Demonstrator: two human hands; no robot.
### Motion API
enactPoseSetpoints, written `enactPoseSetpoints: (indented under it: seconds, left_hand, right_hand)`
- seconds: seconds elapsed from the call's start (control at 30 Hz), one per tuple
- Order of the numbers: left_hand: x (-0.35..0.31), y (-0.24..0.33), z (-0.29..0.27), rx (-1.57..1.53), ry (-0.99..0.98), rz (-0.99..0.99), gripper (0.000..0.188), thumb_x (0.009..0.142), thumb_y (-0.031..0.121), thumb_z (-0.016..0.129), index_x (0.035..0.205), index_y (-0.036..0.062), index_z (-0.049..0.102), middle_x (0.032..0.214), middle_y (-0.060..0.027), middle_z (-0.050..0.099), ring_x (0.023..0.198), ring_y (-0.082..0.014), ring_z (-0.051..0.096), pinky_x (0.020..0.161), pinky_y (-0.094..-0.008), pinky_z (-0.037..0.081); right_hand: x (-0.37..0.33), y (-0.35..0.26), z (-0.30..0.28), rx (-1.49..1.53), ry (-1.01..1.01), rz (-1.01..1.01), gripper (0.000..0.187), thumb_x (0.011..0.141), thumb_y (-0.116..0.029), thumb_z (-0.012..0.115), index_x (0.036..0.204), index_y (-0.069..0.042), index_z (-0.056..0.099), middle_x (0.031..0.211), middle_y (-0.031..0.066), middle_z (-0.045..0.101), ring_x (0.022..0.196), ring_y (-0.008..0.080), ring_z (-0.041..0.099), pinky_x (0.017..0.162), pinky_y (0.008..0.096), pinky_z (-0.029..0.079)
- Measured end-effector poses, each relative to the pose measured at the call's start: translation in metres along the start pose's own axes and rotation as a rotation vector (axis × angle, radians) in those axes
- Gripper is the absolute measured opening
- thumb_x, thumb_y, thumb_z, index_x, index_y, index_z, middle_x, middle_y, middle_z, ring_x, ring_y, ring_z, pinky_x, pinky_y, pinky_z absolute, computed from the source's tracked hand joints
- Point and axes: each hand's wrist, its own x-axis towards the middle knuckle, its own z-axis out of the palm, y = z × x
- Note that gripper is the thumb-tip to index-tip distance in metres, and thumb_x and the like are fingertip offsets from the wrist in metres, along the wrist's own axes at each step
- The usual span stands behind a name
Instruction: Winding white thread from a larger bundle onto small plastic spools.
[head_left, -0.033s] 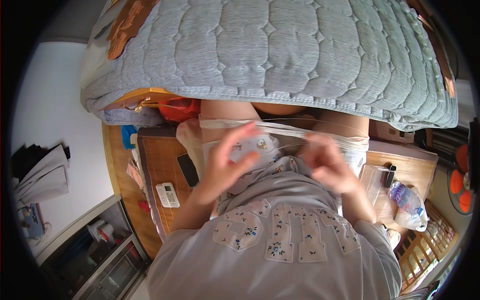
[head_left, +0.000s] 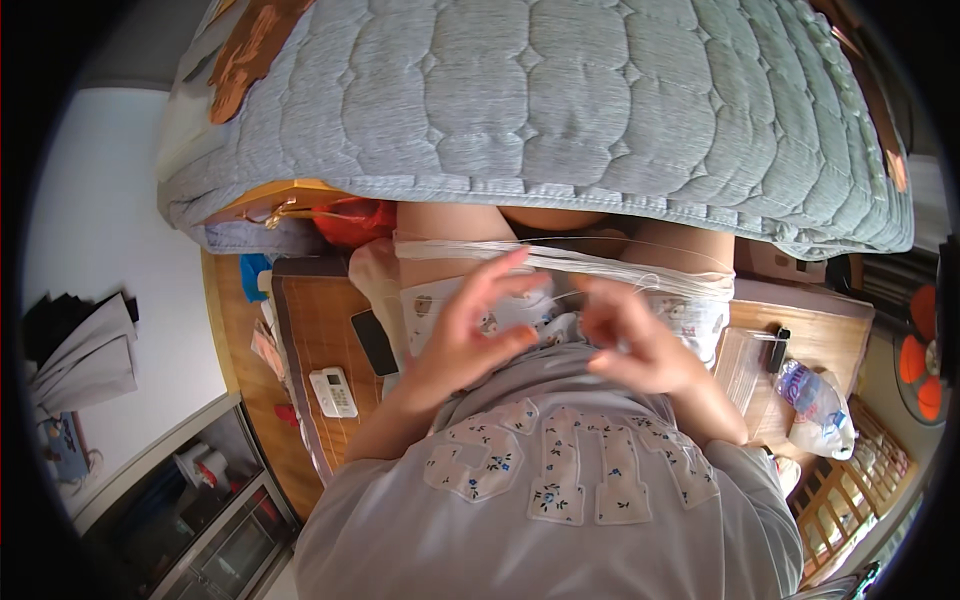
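A bundle of white thread (head_left: 565, 260) is stretched across both thighs, just beyond the fingertips of the two grips. It runs from outside the left grip (head_left: 470, 325) to outside the right grip (head_left: 635, 345), and a loose loop of it curls just beyond the right one. The left grip is held with thumb and fingers apart. The right grip has its fingers curled and its thumb apart from them; blur hides whether a fine strand is caught between the fingers, so I cannot tell. Under both grips are the patterned shorts (head_left: 690, 318), and nearer the body is the grey shirt (head_left: 600, 555).

Beyond the grips hangs a quilted grey cover (head_left: 580, 100). Left of the left grip lie a dark phone (head_left: 374, 342) and, farther out, a white remote (head_left: 333, 393). Well to the right of the right grip are a clear plastic box (head_left: 742, 372) and a bottle (head_left: 812, 395).

Compared with the earlier frame, the right grip has moved toward the left one, narrowing the gap, and its thumb now shows clearly. The thread bundle remains across the thighs.
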Motion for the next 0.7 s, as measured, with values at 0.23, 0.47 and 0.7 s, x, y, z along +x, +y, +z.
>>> enactPoseSetpoints:
  seconds: [0.23, 0.47, 0.7]
  left_hand:
    - [0.005, -0.033, 0.018, -0.295, -0.097, -0.169, 0.055, 0.087, 0.002, 0.072, 0.135, 0.0018, 0.045, 0.107, -0.0081, 0.069, 0.101, -0.0120, 0.065, 0.089, -0.0269, 0.049]
    - [0.013, -0.036, 0.014, -0.413, 0.059, -0.157, 0.048, 0.090, 0.001, 0.067, 0.133, 0.0032, 0.046, 0.102, -0.0096, 0.072, 0.098, -0.0119, 0.065, 0.088, -0.0262, 0.048]
    - [0.018, -0.031, 0.012, -0.420, 0.121, -0.052, 0.045, 0.090, 0.001, 0.066, 0.131, 0.0047, 0.047, 0.100, -0.0114, 0.073, 0.098, -0.0142, 0.067, 0.091, -0.0313, 0.048]
  right_hand:
    - [0.012, 0.013, 0.027, 0.034, -0.005, 0.067, 0.061, 0.092, -0.017, 0.067, 0.140, -0.005, 0.032, 0.085, 0.0106, 0.060, 0.076, 0.0210, 0.062, 0.066, 0.0345, 0.048]
    - [0.021, 0.036, 0.042, 0.518, 0.197, 0.009, 0.029, 0.100, -0.005, 0.053, 0.127, -0.006, 0.041, 0.094, 0.0006, 0.049, 0.080, 0.0060, 0.044, 0.068, 0.0209, 0.038]
    - [0.024, 0.059, 0.032, 0.582, 0.154, 0.206, 0.010, 0.103, -0.010, 0.050, 0.110, -0.004, 0.053, 0.091, -0.0031, 0.049, 0.080, 0.0043, 0.042, 0.072, 0.0199, 0.037]
